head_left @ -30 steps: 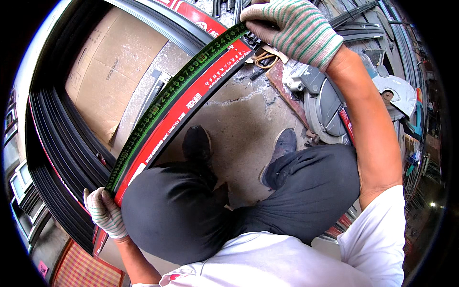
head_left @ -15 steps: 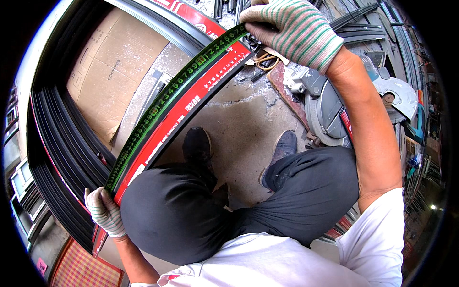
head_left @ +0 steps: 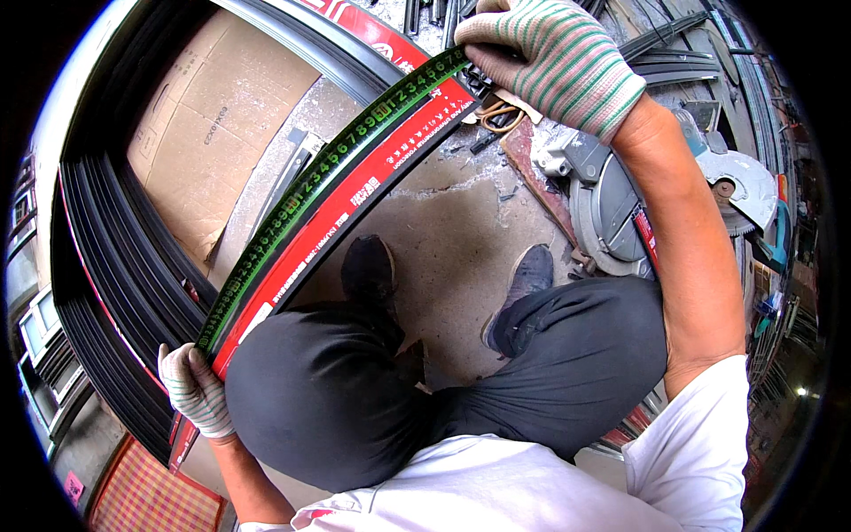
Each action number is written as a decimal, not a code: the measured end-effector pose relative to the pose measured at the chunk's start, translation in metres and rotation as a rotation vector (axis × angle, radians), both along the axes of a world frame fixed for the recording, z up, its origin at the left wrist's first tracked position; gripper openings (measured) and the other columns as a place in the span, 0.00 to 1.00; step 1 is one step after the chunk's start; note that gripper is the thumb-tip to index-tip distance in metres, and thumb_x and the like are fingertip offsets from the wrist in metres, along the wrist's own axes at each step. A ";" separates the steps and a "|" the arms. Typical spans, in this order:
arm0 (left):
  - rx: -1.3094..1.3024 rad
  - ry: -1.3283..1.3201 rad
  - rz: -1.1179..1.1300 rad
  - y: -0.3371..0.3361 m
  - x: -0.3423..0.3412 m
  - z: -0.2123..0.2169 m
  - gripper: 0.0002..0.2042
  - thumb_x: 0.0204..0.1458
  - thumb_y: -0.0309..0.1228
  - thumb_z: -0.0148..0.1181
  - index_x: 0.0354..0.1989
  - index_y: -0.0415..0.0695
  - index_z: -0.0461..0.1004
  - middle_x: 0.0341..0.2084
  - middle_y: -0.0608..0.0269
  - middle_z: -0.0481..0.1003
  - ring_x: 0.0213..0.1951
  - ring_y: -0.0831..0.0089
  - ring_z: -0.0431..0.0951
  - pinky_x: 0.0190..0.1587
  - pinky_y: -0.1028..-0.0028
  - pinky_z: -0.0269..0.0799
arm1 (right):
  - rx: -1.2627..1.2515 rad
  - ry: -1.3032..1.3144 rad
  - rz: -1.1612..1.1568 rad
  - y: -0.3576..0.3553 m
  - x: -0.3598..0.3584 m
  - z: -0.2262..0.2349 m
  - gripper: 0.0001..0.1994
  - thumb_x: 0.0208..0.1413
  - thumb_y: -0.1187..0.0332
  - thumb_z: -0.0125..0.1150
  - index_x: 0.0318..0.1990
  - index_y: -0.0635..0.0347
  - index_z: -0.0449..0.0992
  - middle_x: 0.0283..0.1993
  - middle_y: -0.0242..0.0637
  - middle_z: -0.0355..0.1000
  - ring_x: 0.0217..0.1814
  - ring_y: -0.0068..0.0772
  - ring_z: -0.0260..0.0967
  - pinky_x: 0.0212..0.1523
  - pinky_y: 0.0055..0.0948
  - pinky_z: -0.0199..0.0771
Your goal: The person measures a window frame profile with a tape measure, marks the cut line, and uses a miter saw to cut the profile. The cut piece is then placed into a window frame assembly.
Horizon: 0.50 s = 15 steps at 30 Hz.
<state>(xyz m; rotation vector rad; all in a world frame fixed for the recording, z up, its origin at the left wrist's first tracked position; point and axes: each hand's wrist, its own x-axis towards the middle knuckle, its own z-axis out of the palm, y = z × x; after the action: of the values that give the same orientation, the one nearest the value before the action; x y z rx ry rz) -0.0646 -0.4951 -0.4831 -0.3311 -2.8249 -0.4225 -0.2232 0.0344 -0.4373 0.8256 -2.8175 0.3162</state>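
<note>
Two gloved hands stretch a green measuring tape (head_left: pixel 328 177) along our long red-and-black strip (head_left: pixel 355 199) over our knees: left hand (head_left: pixel 197 390) clenched on its near end, right hand (head_left: pixel 550 58) gripping the far end above the concrete floor (head_left: pixel 461 222).

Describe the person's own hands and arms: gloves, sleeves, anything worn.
Both hands wear knitted work gloves. The right hand has a pale glove with green and reddish stripes and a ribbed cuff ending at the wrist. The left hand wears a similar light, striped knit glove, somewhat grubby. Both forearms are bare. A short white shirt sleeve covers the right upper arm. No watch or jewellery shows.
</note>
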 end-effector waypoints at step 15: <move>0.018 0.021 -0.013 -0.002 0.000 -0.003 0.02 0.64 0.25 0.59 0.39 0.41 0.76 0.31 0.60 0.76 0.37 0.63 0.77 0.66 0.48 0.67 | 0.003 0.005 0.010 0.001 0.000 0.000 0.07 0.53 0.65 0.66 0.38 0.54 0.83 0.34 0.41 0.75 0.40 0.48 0.73 0.43 0.45 0.74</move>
<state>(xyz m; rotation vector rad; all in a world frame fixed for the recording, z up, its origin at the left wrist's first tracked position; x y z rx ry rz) -0.0645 -0.4967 -0.4858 -0.3479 -2.7984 -0.4440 -0.2231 0.0357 -0.4374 0.8401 -2.8111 0.3112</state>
